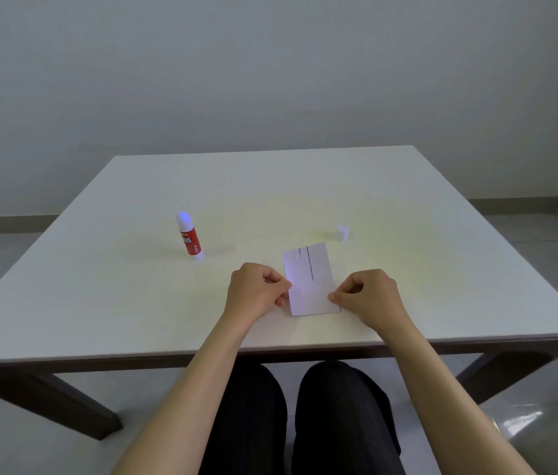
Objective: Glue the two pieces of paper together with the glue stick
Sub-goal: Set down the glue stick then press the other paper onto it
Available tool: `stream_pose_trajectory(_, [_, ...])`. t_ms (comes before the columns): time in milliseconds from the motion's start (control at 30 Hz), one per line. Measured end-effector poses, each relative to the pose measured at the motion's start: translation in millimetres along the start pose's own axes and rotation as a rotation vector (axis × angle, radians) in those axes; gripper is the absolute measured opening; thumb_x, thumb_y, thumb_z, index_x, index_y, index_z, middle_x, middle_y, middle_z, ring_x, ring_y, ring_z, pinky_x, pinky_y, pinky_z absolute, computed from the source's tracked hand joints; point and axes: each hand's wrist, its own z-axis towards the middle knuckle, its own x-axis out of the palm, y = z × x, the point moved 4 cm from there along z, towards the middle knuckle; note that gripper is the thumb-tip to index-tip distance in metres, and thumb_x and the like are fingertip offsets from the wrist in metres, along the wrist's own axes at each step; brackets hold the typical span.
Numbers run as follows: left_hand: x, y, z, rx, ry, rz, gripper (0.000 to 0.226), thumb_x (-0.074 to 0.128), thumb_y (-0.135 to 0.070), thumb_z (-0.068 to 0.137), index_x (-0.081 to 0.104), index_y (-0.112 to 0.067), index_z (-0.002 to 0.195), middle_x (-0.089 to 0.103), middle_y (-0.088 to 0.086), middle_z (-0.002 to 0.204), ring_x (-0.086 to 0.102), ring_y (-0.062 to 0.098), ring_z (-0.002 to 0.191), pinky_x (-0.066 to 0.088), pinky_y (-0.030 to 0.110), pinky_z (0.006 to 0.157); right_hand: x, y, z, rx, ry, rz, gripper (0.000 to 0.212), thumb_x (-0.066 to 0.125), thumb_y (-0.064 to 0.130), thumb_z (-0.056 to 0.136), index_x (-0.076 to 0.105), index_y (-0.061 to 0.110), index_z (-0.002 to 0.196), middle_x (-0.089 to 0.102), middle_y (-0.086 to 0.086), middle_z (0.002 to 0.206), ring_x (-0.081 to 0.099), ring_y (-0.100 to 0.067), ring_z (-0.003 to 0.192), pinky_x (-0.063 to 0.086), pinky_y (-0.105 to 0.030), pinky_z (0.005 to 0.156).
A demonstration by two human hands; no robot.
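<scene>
A small white paper [310, 279] with a line of printed text lies flat on the table, near the front edge. Only one sheet shows; I cannot tell whether a second lies under it. My left hand [257, 289] pinches its left edge with curled fingers. My right hand [366, 294] pinches the lower right corner. A red glue stick [189, 237] stands upright and uncapped, its bluish tip showing, to the left of and beyond the paper. Its white cap [342, 232] stands apart, just past the paper's far right corner.
The white table [99, 303] has dark wooden legs. Its front edge runs just below my wrists, and my legs in dark trousers sit under it. A plain grey wall stands behind the table.
</scene>
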Motion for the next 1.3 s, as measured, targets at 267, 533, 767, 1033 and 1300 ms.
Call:
stream_pose_trajectory(267, [5,-2,-1,0.053,-0.028,0.117,0.013,0.067,-0.011,0.074,0.068,-0.011,0.062,0.065,-0.007,0.049,0.062,0.003,0.042,0.054,0.023,0.059,6,5,-3,-0.063,-0.027,-0.12,0.016,0.068,0.004,0.075,0.056,0.003,0.064,0.053,0.001,0.061,0.045,-0.013,0.058,0.033,-0.019,0.047])
stream_pose_trajectory(533, [7,-7,0,0.182,-0.117,0.363,0.022,0.074,-0.027,0.075,0.054,-0.019,0.083,0.052,-0.009,0.076,0.055,0.016,0.078,0.038,0.028,0.058,11,7,-8,-0.164,-0.057,-0.177,0.02,0.065,0.002,0.077,0.049,0.012,0.082,0.042,0.003,0.06,0.042,-0.018,0.062,0.032,-0.028,0.055])
stream_pose_trajectory(767, [16,-7,10,0.493,0.215,0.682,0.054,0.049,-0.042,0.093,0.036,-0.027,0.144,0.031,-0.013,0.154,0.01,0.014,0.148,-0.003,0.043,0.118,12,4,-1,-0.137,-0.03,-0.258,0.023,0.066,0.013,0.082,0.065,0.013,0.105,0.045,-0.001,0.086,0.043,-0.015,0.08,0.029,-0.022,0.068])
stream_pose_trajectory(1033, [17,16,12,0.424,0.418,0.751,0.085,0.036,-0.068,0.086,-0.004,-0.03,0.15,-0.008,-0.017,0.159,-0.017,0.014,0.146,-0.02,0.05,0.114,15,4,0,-0.181,-0.049,-0.324,0.028,0.064,0.017,0.084,0.066,0.014,0.111,0.05,-0.002,0.1,0.053,-0.018,0.088,0.037,-0.025,0.072])
stream_pose_trajectory(1300, [-22,41,12,0.329,0.371,0.791,0.093,0.038,-0.074,0.079,-0.006,-0.034,0.15,-0.009,-0.021,0.158,-0.018,0.017,0.146,-0.018,0.052,0.114,47,28,-1,-0.387,-0.058,-0.6,0.031,0.051,0.027,0.091,0.061,0.029,0.121,0.047,0.007,0.133,0.04,-0.02,0.117,0.028,-0.031,0.091])
